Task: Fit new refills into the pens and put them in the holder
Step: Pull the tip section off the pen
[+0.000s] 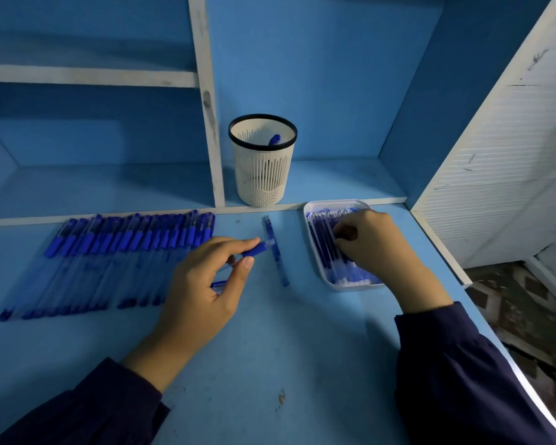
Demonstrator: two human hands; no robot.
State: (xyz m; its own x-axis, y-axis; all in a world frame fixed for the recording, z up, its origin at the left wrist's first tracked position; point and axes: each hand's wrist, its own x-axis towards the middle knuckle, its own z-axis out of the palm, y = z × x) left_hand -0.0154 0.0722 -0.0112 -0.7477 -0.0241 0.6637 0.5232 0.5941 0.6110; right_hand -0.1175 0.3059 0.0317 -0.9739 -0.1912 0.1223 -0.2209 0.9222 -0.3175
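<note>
The person's left hand [206,284] is over the middle of the blue desk [270,354], closed on a pen [254,251]. The thumb and the first fingers pinch the pen's clear barrel. Its blue grip end sticks out past the fingertips and points toward the right back of the desk.

The right hand [373,242] is over a white tray [313,209] near the right edge of the desk, close to the back. The tray is filled with blue refills [321,248] lying side by side. The hand's fingers curl down onto them with the tips among the refills. Whether a single refill is gripped cannot be told, as the back of the hand hides the fingertips.

Between the two hands a slim blue stick [275,252] lies flat on the desk, running front to back. It may be a refill or a pen.

A long row of pens [109,258] lies along the left part of the desk, side by side, with their blue grip ends toward the back edge.

The holder [262,168] is a white slotted cup with a black rim. It stands upright on the shelf ledge [334,184] at the back of the desk, just beside the white divider. One blue-tipped pen [274,139] leans inside it.

Dark sleeves [463,380] cover both forearms.
</note>
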